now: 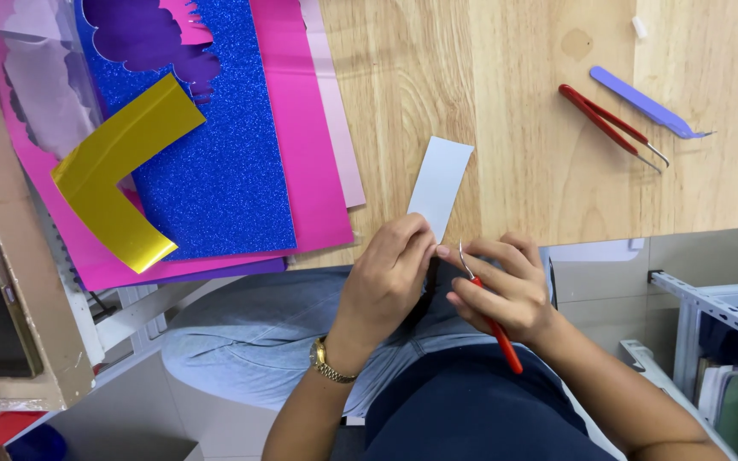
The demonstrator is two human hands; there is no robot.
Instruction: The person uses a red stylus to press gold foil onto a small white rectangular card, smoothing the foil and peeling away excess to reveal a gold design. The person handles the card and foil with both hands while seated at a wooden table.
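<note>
My left hand, with a gold watch on the wrist, pinches the lower end of a white paper strip at the near edge of the wooden table. The strip's far end lies on the tabletop. My right hand grips a thin red-handled tool whose metal tip meets the strip's lower end between my fingers. Both hands hover over my lap, fingertips almost touching.
Red tweezers and a lilac tool lie at the far right of the table. To the left is a stack of pink sheets, a blue glitter sheet and a gold L-shaped piece. A cardboard box holds a phone.
</note>
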